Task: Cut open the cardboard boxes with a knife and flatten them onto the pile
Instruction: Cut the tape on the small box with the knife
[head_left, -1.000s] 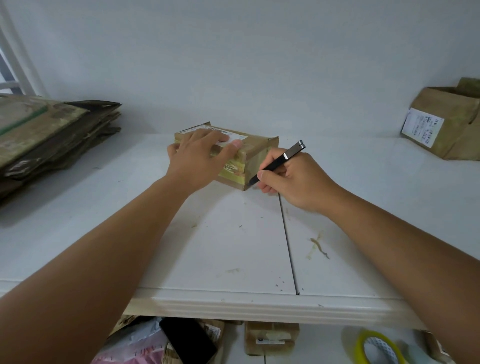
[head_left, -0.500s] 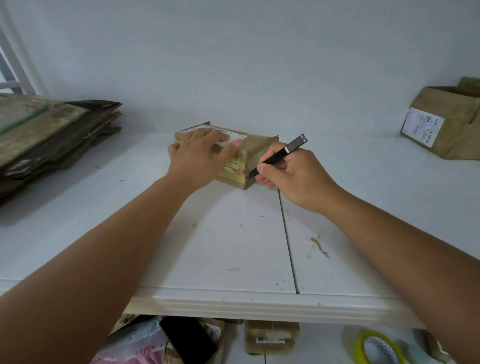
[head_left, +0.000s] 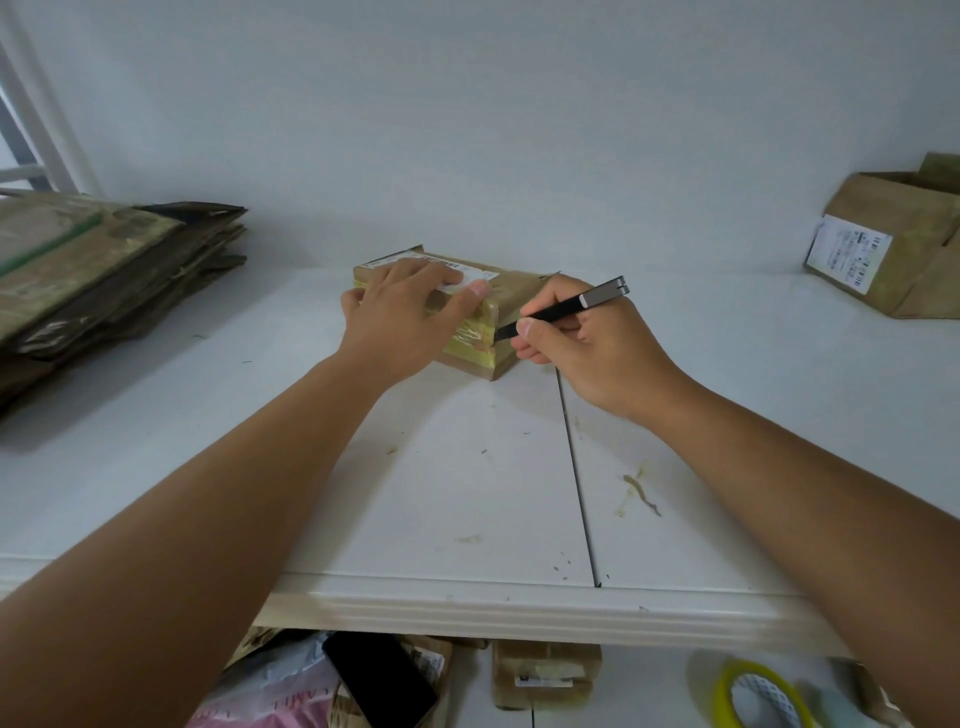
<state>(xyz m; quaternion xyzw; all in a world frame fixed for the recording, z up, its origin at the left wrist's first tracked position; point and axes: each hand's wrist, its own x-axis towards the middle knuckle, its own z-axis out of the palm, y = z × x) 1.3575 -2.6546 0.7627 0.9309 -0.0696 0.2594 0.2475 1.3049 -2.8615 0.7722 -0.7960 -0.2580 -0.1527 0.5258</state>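
Parcel-unpacking room: flattened cardboard pile (head_left: 98, 270), labelled boxes (head_left: 893, 244), tape roll (head_left: 761, 696)

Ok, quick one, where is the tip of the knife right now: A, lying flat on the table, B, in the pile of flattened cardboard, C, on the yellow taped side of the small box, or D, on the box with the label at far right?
C: the right hand holds the knife with its tip against the yellow-taped side of the small box, which the left hand steadies.

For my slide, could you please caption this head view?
Left hand steadies a taped cardboard box while the right hand holds a knife at its taped edge.
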